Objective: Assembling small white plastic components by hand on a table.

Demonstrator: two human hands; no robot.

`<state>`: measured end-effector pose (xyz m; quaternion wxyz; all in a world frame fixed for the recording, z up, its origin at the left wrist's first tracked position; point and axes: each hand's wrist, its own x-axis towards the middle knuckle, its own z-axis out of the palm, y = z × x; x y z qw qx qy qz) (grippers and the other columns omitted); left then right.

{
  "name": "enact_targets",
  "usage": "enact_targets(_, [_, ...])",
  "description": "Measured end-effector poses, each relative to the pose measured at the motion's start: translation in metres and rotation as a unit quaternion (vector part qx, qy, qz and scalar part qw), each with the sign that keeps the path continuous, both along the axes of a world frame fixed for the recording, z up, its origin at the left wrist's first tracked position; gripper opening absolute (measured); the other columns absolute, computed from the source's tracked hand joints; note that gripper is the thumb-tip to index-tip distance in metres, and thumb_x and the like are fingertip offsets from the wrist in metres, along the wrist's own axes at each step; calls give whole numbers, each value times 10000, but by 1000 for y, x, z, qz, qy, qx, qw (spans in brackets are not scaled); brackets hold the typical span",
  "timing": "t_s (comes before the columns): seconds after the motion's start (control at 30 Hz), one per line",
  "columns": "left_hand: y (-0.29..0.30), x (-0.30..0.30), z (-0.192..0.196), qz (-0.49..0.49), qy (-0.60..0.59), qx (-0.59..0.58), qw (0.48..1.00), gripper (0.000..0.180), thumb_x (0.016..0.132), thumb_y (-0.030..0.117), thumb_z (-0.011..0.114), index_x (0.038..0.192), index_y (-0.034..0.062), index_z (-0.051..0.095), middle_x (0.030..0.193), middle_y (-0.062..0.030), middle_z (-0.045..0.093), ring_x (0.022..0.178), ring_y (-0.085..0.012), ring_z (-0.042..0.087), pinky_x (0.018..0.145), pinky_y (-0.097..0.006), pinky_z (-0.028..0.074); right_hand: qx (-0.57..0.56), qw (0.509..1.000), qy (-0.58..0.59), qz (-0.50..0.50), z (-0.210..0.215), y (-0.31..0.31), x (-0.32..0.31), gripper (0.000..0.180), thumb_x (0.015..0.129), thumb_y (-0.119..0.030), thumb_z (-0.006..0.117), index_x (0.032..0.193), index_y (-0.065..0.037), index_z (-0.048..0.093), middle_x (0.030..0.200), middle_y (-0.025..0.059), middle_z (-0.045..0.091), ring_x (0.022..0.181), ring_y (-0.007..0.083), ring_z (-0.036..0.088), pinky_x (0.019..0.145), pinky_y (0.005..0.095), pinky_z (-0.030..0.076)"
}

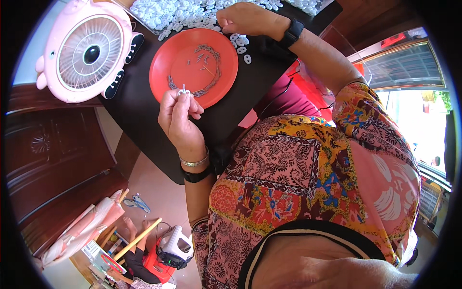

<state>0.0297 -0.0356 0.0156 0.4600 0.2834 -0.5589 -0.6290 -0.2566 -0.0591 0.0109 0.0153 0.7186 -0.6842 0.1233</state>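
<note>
My left hand [182,118] is closed in a pinch over the near edge of a round red plate [185,45]. Between thumb and fingers it grips a small white plastic piece [184,92] with a grey screw standing up from it. Loose grey screws [217,65] lie in a curved band on the plate, with a few in its middle beside a thin yellowish stick [208,71]. At the plate's far right, my right hand [248,18] has its fingers curled together by a heap of white plastic pieces [178,14]; whatever it holds is hidden.
On the dark table [139,120], a pink animal-shaped fan [91,55] stands at the left. Several stray white pieces [247,59] lie right of the plate. Beyond the table's near left edge, another person's bare legs [132,231] show near a red stool [163,272].
</note>
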Motion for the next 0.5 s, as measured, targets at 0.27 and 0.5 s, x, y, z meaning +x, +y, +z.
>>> enact_targets(0.27, [1, 1, -1, 6, -4, -9, 1000, 147, 909, 113, 459, 811, 15, 509, 650, -37, 486, 548, -124, 486, 508, -222, 356, 98, 688, -699, 167, 32, 19, 54, 181, 836, -173, 688, 945, -32, 659, 815, 54, 673, 717, 133, 644, 629, 292, 516])
enact_targets(0.5, [5, -5, 4, 30, 17, 6, 999, 147, 887, 123, 502, 781, 22, 514, 625, -20, 497, 536, -94, 473, 504, -208, 346, 120, 723, -653, 190, 32, 29, 91, 212, 877, -124, 633, 1051, -2, 636, 907, 6, 664, 799, 36, 610, 725, 169, 490])
